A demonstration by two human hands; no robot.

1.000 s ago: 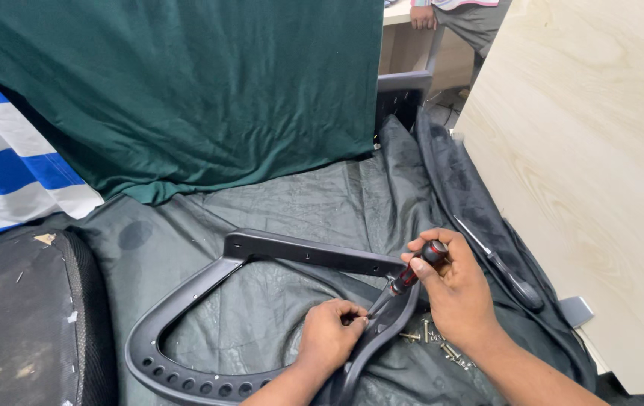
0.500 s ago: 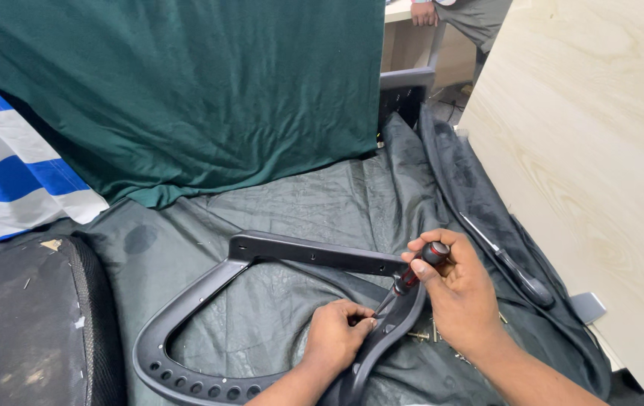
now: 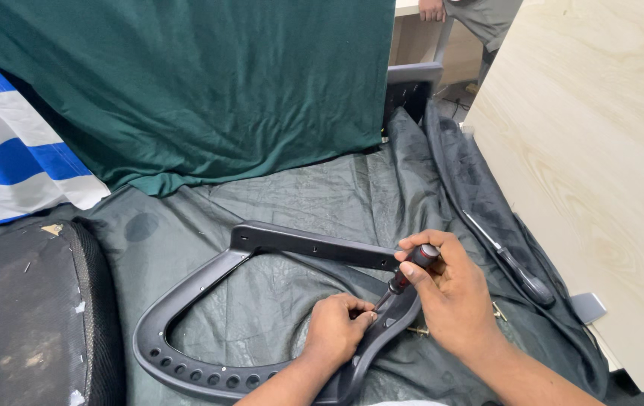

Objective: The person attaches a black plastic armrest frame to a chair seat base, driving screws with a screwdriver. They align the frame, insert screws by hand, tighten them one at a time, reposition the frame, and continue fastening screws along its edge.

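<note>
A black plastic chair armrest frame (image 3: 187, 293), a curved loop with a straight bar on top and holes along its lower arc, lies on a dark grey cloth (image 3: 299, 195). My right hand (image 3: 450, 301) is closed around a screwdriver (image 3: 411, 269) with a black and red handle, its tip pointing down at the frame's right side. My left hand (image 3: 337, 327) pinches at the screwdriver tip against the frame; whether it holds a screw is hidden by the fingers.
A few loose screws (image 3: 416, 329) lie by my right hand. A chair seat underside (image 3: 21, 316) sits at the lower left, a light wooden panel (image 3: 600, 150) at the right. A green cloth (image 3: 187, 83) hangs behind, and another person stands at the top right.
Both hands stay at the same spot on the frame with the screwdriver. The view has shifted slightly; no clear movement of the objects.
</note>
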